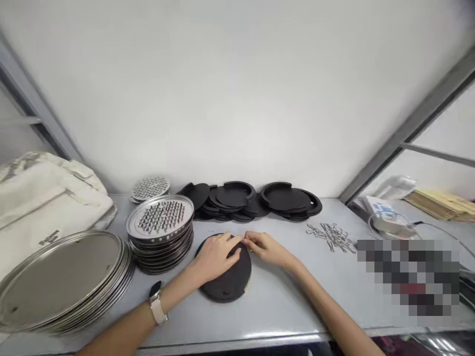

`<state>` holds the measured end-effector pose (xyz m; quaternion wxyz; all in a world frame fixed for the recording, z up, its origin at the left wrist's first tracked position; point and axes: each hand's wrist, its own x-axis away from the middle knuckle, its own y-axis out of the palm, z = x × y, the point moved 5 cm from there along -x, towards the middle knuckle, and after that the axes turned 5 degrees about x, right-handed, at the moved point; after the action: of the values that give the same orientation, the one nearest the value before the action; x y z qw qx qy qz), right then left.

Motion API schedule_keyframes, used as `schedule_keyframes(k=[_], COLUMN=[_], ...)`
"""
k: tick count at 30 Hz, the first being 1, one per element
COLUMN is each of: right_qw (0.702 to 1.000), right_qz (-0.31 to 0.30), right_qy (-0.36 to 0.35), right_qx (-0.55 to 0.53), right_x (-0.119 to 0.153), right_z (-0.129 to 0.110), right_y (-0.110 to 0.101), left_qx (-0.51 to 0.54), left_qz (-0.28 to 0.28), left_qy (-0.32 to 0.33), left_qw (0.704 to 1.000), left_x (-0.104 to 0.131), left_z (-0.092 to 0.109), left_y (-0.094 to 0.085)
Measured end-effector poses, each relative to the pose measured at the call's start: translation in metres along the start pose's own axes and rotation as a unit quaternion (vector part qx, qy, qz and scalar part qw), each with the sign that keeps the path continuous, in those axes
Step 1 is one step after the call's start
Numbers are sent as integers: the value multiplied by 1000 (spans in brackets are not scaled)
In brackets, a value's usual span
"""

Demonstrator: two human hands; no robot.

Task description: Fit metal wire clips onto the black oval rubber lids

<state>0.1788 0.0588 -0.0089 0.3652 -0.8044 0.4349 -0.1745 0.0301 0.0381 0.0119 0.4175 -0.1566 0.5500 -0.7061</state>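
Observation:
A round black disc [226, 284] lies on the grey table in front of me, with a thin yellowish line along its lower right edge. My left hand [217, 257] rests over its upper part, fingers bent and pressing on it near the rim. At the upper right edge of the disc, my right hand [265, 248] has thumb and forefinger pinched together. The fingertips of both hands meet there, and whatever small thing lies between them is hidden. A pale-strapped watch [158, 304] is on my left wrist.
Left stand a stack of large metal discs [59, 277], a stack of studded metal plates [160, 220] and a cream cloth bag [48, 198]. Black round holders [233, 195] are heaped by the wall. Small metal clips [332, 236] lie right, near a box [388, 217].

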Motion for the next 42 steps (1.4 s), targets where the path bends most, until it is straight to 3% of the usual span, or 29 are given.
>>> schedule_keyframes(k=[24, 42], right_qw=[1000, 999], right_qz=[1, -1], right_qy=[1, 2], right_qx=[-8, -38], right_x=[0, 2], right_z=[-4, -7], right_y=[2, 2], left_qx=[11, 1], left_qz=[19, -3], left_qy=[-8, -1], left_qw=[1000, 1000], left_x=[1, 3], left_z=[-1, 2], left_y=[3, -1])
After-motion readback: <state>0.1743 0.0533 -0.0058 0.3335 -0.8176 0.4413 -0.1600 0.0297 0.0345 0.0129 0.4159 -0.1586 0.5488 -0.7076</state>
